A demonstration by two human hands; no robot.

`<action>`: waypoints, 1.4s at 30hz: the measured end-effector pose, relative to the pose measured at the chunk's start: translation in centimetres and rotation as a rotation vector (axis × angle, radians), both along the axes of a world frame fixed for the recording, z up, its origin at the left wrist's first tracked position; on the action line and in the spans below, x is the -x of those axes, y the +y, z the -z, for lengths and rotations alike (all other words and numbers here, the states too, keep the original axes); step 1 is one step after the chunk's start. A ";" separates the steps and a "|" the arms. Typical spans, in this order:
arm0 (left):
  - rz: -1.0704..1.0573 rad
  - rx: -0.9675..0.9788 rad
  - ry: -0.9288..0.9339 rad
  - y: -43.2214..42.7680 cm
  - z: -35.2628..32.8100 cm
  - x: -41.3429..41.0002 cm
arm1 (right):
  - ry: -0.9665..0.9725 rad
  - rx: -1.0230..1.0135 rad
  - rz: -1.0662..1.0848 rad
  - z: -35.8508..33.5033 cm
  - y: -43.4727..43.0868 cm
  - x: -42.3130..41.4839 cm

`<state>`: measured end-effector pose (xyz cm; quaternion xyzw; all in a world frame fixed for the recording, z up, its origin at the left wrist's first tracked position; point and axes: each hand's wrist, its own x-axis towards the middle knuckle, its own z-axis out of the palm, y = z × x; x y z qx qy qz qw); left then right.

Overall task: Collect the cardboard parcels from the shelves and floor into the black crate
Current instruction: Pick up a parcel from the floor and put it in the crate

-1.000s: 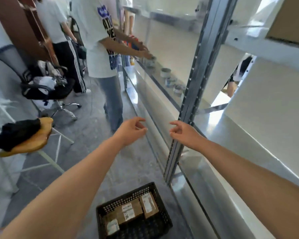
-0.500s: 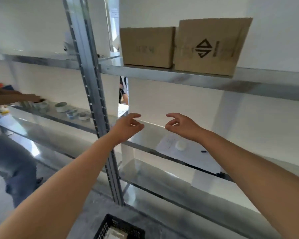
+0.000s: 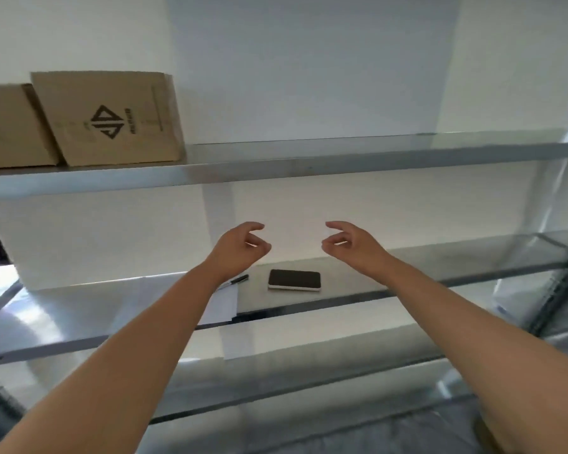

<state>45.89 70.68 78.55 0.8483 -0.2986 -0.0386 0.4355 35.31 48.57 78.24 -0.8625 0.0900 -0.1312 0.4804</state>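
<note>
Two parcels stand touching on the top shelf (image 3: 341, 158) at 10 o'clock, the left parcel (image 3: 10, 126) at the frame's edge and the right parcel (image 3: 112, 119) beside it. On the middle shelf (image 3: 440, 267), just below centre, a phone (image 3: 294, 280) lies flat. A pen (image 3: 238, 279) lies at its 9 o'clock and paper (image 3: 223, 303) at its 8 o'clock, reaching the front edge. The left hand (image 3: 240, 249) and right hand (image 3: 351, 245) hover apart before the shelf, at the phone's 11 and 1 o'clock, holding nothing.

- A plain white wall (image 3: 309, 77) is filling the view behind the rack.
- A grey metal upper shelf (image 3: 341, 165), middle shelf (image 3: 456, 267) and lower shelf (image 3: 309, 383) are running across it.
- Bright light is glaring off the middle shelf's left end.
- An upright post (image 3: 558, 290) is rising at the right edge.
</note>
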 end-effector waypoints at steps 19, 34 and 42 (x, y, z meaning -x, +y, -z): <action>0.479 -0.006 0.049 -30.7 1.1 13.2 | 0.013 -0.026 0.526 2.4 -24.2 22.3; 0.957 -0.040 0.120 -46.5 3.2 17.5 | 0.031 -0.045 0.995 4.7 -30.1 31.8; 1.159 -0.128 0.114 -53.3 4.9 24.9 | 0.090 -0.072 1.215 5.6 -31.7 40.4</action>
